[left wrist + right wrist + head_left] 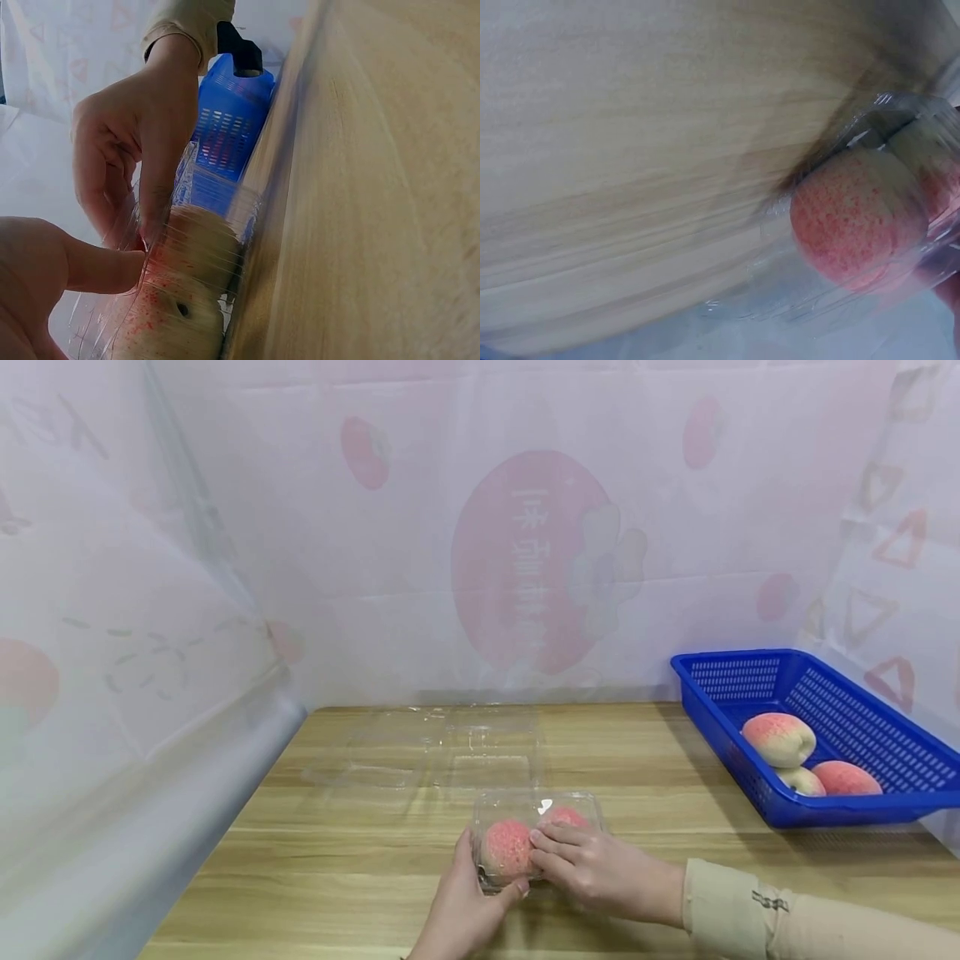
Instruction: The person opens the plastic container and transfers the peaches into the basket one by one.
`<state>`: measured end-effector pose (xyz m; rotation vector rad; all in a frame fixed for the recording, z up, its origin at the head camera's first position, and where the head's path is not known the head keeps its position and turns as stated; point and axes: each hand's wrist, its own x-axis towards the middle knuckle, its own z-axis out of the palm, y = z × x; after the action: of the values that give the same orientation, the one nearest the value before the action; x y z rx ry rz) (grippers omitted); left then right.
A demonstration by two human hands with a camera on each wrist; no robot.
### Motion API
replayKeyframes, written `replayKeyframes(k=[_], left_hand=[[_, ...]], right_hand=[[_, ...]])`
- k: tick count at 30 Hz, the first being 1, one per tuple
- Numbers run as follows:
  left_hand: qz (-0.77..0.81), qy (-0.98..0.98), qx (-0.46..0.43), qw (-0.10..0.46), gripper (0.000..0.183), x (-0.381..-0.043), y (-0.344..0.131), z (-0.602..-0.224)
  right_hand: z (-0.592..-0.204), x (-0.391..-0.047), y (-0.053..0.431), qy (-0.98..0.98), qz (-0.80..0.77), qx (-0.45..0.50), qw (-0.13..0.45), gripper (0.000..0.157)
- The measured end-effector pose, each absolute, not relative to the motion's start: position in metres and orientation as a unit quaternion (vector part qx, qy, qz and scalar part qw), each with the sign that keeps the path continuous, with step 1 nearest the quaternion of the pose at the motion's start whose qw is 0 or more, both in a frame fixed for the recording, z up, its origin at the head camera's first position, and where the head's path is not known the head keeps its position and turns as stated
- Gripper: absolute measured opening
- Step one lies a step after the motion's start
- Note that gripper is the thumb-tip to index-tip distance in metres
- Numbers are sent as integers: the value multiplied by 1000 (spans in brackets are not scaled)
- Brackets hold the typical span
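Observation:
A clear plastic clamshell box (483,802) with two pink-and-cream peaches (508,847) inside is near the front of the table. The box's left end is held by my left hand (468,902), thumb on the front edge, other fingers along the side. Over the lid comes my right hand (600,868), fingertips laid on top between the peaches. From the left wrist view, the right thumb (161,165) points down to the lid edge, close to the left thumb (105,266). In the right wrist view a peach (859,217) shows through the plastic.
An empty clear clamshell box (491,768) lies spread open behind the hands, toward the left. At the right stands a blue perforated basket (847,814) holding three peaches (780,739). A printed white cloth (405,568) encloses the wooden table (322,877) at back and sides.

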<state>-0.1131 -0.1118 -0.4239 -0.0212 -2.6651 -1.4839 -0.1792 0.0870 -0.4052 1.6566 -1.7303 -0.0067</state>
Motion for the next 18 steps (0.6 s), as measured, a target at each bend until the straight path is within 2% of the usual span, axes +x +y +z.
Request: replayKeyframes(k=[6, 18], left_hand=[[-490, -871, 13, 44, 101, -112, -110, -423], [-510, -858, 19, 54, 90, -113, -108, -425]], right_hand=[[-404, -184, 87, -655, -1, 661, 366, 28], [-405, -190, 83, -656, 126, 662, 340, 17]])
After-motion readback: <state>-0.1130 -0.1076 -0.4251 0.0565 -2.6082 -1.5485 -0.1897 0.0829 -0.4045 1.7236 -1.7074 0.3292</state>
